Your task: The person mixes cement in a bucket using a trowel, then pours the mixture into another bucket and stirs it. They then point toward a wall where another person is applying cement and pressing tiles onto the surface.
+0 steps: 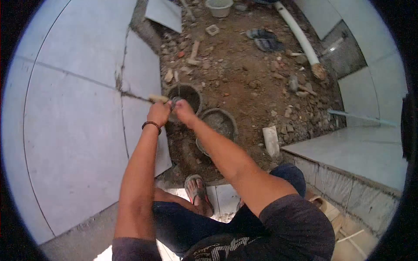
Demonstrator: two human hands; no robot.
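My left hand (159,114), with a beaded bracelet at the wrist, is closed around a tool with a pale, wood-coloured handle (157,98). Close beside it my right hand (185,113) is also closed, the fingers at a small grey piece (175,102) between the two hands. Blur hides whether that grey piece belongs to the tool. Both hands are above the near side of a dark bucket (194,92). A second bucket (235,126) with grey, wet-looking mix in it stands to the right, partly behind my right forearm.
Large white tiles (74,130) cover the wall at left. Rubble and soil (244,82) make up the floor. A white pipe (298,32), dark sandals (266,41), a pale bucket (219,9) and a short white pipe piece (271,141) lie about. A tiled ledge (348,150) juts out at right.
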